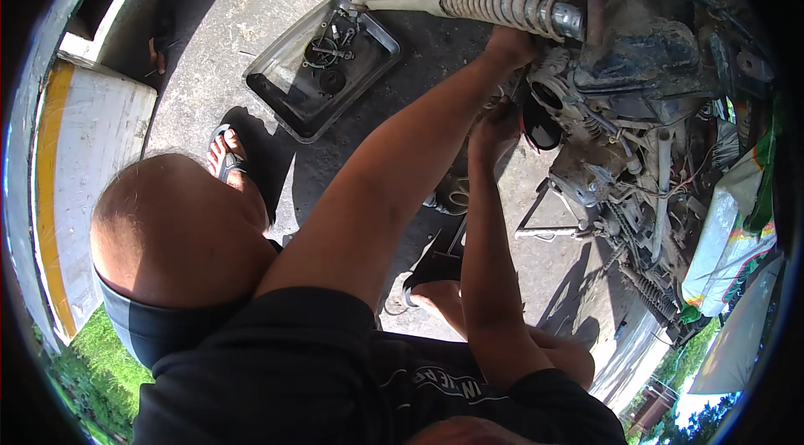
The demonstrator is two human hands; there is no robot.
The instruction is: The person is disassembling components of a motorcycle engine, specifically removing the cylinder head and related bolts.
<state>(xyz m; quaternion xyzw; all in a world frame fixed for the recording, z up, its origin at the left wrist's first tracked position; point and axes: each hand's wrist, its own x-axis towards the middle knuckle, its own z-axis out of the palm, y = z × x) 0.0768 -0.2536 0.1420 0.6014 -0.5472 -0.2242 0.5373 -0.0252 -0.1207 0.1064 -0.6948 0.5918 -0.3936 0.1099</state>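
Note:
A dirty, partly dismantled motorcycle [620, 102] fills the right side of the head view. My left hand [509, 46] reaches in beside the coil spring [494, 10] of a shock absorber; its fingers are hidden behind the machine's parts. Just below it, my right hand [496, 133] is closed in shadow next to the engine area. A small shiny metal piece shows at its fingertips, but I cannot make out what it is. Beside that hand lies a dark rounded thing with a red edge [543, 127].
On the concrete floor stands a dark metal tray [285, 114] holding loose small parts and a round black piece. A white panel with a yellow stripe [88, 185] is at the left. My sandalled foot [226, 154] is near the tray. A white sack [724, 236] lies far right.

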